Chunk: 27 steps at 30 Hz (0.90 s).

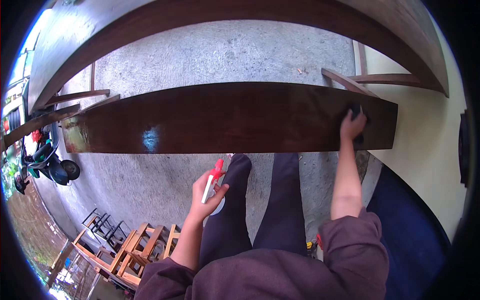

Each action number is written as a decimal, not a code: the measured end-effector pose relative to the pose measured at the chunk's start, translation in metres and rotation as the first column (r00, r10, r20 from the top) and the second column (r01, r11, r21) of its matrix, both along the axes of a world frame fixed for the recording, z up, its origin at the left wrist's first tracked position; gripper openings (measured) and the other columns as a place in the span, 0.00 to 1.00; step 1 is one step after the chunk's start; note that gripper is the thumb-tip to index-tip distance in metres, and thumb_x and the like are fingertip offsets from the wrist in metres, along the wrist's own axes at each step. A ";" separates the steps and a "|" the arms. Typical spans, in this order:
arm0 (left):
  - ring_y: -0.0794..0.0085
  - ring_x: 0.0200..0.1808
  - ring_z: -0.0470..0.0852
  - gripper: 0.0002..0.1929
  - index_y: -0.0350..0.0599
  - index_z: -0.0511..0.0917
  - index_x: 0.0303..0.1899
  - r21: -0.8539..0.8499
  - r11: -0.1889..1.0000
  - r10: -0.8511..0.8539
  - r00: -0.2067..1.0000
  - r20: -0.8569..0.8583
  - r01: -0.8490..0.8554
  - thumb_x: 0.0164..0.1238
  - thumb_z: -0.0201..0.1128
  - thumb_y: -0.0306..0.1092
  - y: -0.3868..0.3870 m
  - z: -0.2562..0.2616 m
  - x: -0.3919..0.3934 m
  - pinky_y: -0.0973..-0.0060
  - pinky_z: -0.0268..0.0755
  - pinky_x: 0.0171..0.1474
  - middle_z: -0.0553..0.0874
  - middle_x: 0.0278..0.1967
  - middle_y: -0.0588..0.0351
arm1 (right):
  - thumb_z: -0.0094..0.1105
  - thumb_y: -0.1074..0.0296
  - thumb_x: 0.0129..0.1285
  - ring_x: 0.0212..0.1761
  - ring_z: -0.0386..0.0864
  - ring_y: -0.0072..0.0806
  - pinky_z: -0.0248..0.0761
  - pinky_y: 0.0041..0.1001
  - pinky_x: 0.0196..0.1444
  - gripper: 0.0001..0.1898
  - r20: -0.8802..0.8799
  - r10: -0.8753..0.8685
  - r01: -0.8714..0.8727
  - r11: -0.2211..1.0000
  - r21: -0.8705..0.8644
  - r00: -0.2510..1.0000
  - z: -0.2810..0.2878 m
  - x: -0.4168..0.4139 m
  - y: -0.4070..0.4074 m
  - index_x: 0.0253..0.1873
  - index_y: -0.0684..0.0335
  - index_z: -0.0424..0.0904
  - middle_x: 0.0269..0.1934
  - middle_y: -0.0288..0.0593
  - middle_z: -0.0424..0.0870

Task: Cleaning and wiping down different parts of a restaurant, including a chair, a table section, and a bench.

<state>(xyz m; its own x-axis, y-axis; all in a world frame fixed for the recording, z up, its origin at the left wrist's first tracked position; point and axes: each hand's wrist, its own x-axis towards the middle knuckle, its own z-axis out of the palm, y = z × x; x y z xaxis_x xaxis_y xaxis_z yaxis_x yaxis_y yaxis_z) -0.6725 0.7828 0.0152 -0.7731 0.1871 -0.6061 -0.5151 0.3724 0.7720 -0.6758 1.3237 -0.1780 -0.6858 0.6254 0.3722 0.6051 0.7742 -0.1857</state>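
Observation:
My left hand [209, 193] is closed around a spray bottle [214, 178] with a red and white trigger head, held over my left thigh; most of the bottle is hidden. My right hand [353, 125], slightly blurred, presses a dark cloth [357, 110] onto the right end of a long dark wooden bench [240, 116]. The bench top looks glossy, with a bright reflection left of its middle and another at its left end.
Beyond the bench stands a long wooden table [240, 11]. A pale wall [416, 123] and a dark blue object [405, 210] are at right. Wooden chairs [138, 251] stand lower left, a motorbike [52, 161] at far left. Concrete floor [150, 183] lies beneath.

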 end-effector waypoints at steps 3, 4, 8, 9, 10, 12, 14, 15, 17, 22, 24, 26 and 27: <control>0.84 0.25 0.78 0.18 0.39 0.82 0.51 -0.045 0.999 0.032 0.999 0.005 -0.031 0.58 0.71 0.22 -0.021 -0.003 0.007 0.82 0.72 0.33 0.85 0.32 0.61 | 0.65 0.62 0.61 0.60 0.75 0.55 0.64 0.46 0.67 0.23 -0.066 0.273 -0.279 0.955 -0.102 0.960 0.022 -0.106 -0.164 0.59 0.66 0.79 0.55 0.58 0.81; 0.84 0.26 0.78 0.18 0.40 0.82 0.52 -0.026 0.997 0.069 0.998 0.002 -0.069 0.58 0.71 0.22 -0.023 -0.002 0.006 0.82 0.71 0.33 0.84 0.31 0.62 | 0.64 0.61 0.60 0.63 0.74 0.53 0.61 0.48 0.69 0.22 -0.098 0.380 -0.392 0.892 -0.225 0.920 0.026 -0.120 -0.226 0.58 0.63 0.80 0.54 0.56 0.81; 0.85 0.26 0.77 0.18 0.40 0.82 0.52 0.046 0.991 0.128 0.991 0.028 -0.129 0.58 0.70 0.21 -0.020 0.005 -0.002 0.83 0.70 0.33 0.83 0.30 0.63 | 0.68 0.58 0.54 0.77 0.62 0.51 0.50 0.52 0.78 0.33 -0.103 0.821 -0.745 0.448 -0.494 0.562 0.046 -0.058 -0.375 0.67 0.53 0.74 0.67 0.49 0.74; 0.86 0.26 0.77 0.19 0.40 0.82 0.52 0.059 0.991 0.124 0.992 -0.009 -0.123 0.58 0.70 0.21 -0.021 0.007 -0.002 0.83 0.70 0.33 0.83 0.30 0.63 | 0.69 0.58 0.53 0.78 0.61 0.50 0.50 0.52 0.78 0.35 -0.115 0.871 -0.775 0.356 -0.523 0.477 0.046 -0.037 -0.386 0.69 0.53 0.72 0.69 0.49 0.73; 0.86 0.26 0.77 0.19 0.40 0.82 0.52 0.071 0.990 0.119 0.993 0.002 -0.119 0.57 0.71 0.21 -0.023 0.012 -0.004 0.83 0.70 0.33 0.83 0.29 0.64 | 0.69 0.58 0.53 0.78 0.61 0.49 0.50 0.52 0.79 0.35 -0.057 0.875 -0.738 0.368 -0.566 0.480 0.057 -0.021 -0.380 0.69 0.52 0.73 0.69 0.49 0.73; 0.86 0.26 0.76 0.19 0.41 0.82 0.52 0.062 0.988 0.139 0.990 -0.007 -0.139 0.57 0.71 0.21 -0.035 0.018 0.002 0.83 0.70 0.33 0.83 0.30 0.64 | 0.69 0.58 0.54 0.78 0.60 0.49 0.49 0.52 0.79 0.35 0.048 0.838 -0.664 0.465 -0.586 0.543 0.067 0.012 -0.333 0.70 0.51 0.73 0.71 0.49 0.72; 0.86 0.27 0.76 0.20 0.41 0.83 0.52 0.068 0.986 0.151 0.988 -0.022 -0.150 0.57 0.71 0.21 -0.042 0.021 0.002 0.83 0.70 0.33 0.82 0.30 0.64 | 0.67 0.59 0.57 0.78 0.60 0.49 0.49 0.52 0.79 0.32 0.106 0.700 -0.592 0.666 -0.453 0.706 0.054 0.034 -0.259 0.69 0.52 0.74 0.72 0.50 0.70; 0.86 0.27 0.76 0.20 0.41 0.83 0.52 0.049 0.988 0.150 0.989 -0.019 -0.148 0.57 0.71 0.21 -0.047 0.021 0.004 0.83 0.70 0.33 0.83 0.31 0.64 | 0.65 0.59 0.61 0.78 0.60 0.53 0.49 0.53 0.78 0.31 0.087 0.611 -0.535 0.745 -0.399 0.787 0.048 0.037 -0.219 0.70 0.54 0.72 0.72 0.54 0.70; 0.86 0.27 0.76 0.20 0.42 0.83 0.52 0.049 0.987 0.153 0.988 -0.012 -0.152 0.56 0.71 0.21 -0.050 0.017 0.006 0.82 0.70 0.33 0.83 0.32 0.64 | 0.63 0.60 0.65 0.77 0.61 0.58 0.50 0.53 0.77 0.29 0.049 0.297 -0.273 0.922 -0.274 0.954 0.029 0.029 -0.154 0.70 0.58 0.71 0.70 0.59 0.71; 0.86 0.26 0.76 0.20 0.41 0.82 0.53 0.018 0.975 0.223 0.975 0.000 -0.223 0.57 0.71 0.21 -0.059 0.004 0.018 0.83 0.70 0.33 0.82 0.29 0.63 | 0.64 0.62 0.61 0.73 0.64 0.57 0.53 0.54 0.75 0.30 -0.018 0.308 -0.308 0.943 -0.126 0.951 0.014 -0.090 -0.246 0.68 0.61 0.72 0.66 0.57 0.74; 0.85 0.25 0.77 0.20 0.41 0.82 0.53 0.008 0.968 0.250 0.968 0.014 -0.250 0.57 0.71 0.21 -0.056 0.002 0.017 0.83 0.70 0.32 0.82 0.28 0.63 | 0.65 0.60 0.59 0.76 0.61 0.56 0.50 0.55 0.76 0.31 -0.049 0.484 -0.482 0.850 -0.211 0.874 0.020 -0.113 -0.335 0.68 0.58 0.72 0.67 0.53 0.74; 0.84 0.24 0.79 0.20 0.41 0.81 0.54 0.045 0.949 0.310 0.950 0.024 -0.311 0.59 0.70 0.21 -0.053 0.010 0.013 0.82 0.71 0.32 0.82 0.25 0.64 | 0.67 0.59 0.57 0.78 0.59 0.52 0.47 0.54 0.79 0.33 0.006 0.774 -0.689 0.568 -0.450 0.633 0.038 -0.099 -0.405 0.70 0.52 0.71 0.70 0.49 0.71; 0.84 0.24 0.79 0.20 0.41 0.81 0.54 0.039 0.951 0.306 0.952 0.027 -0.307 0.59 0.70 0.21 -0.054 0.017 0.011 0.82 0.71 0.32 0.82 0.25 0.64 | 0.67 0.58 0.57 0.79 0.58 0.50 0.46 0.54 0.80 0.34 -0.006 0.904 -0.766 0.359 -0.533 0.428 0.045 -0.087 -0.422 0.71 0.49 0.70 0.71 0.48 0.70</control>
<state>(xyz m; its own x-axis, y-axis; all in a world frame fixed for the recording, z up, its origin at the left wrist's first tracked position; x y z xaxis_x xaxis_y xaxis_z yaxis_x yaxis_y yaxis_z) -0.6619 0.7292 0.0320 -0.7847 -0.0312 -0.6191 -0.6152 0.1613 0.7717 -0.7625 0.9017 -0.1328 -0.9510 -0.3088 -0.0141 -0.2453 0.7816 -0.5736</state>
